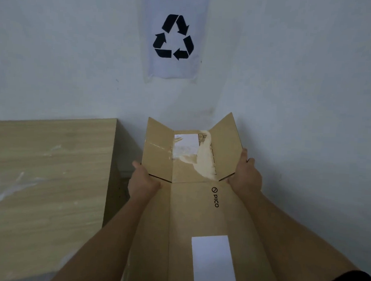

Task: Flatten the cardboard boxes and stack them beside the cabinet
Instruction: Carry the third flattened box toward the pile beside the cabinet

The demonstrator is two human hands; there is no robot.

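Observation:
A flattened brown cardboard box with "PICO" printed on it and a white label near me stretches away from me toward the wall. Its far flaps fan upward, showing a torn white label and ripped tape. My left hand grips the box's left edge near the flap fold. My right hand grips the right edge, fingers wrapped around the right flap. The light wooden cabinet stands to the left, and the box is held over the gap between the cabinet's side and the wall.
A pale wall fills the background and right side. A white sheet with a black recycling symbol is taped on it, above the box. The cabinet top carries whitish smears.

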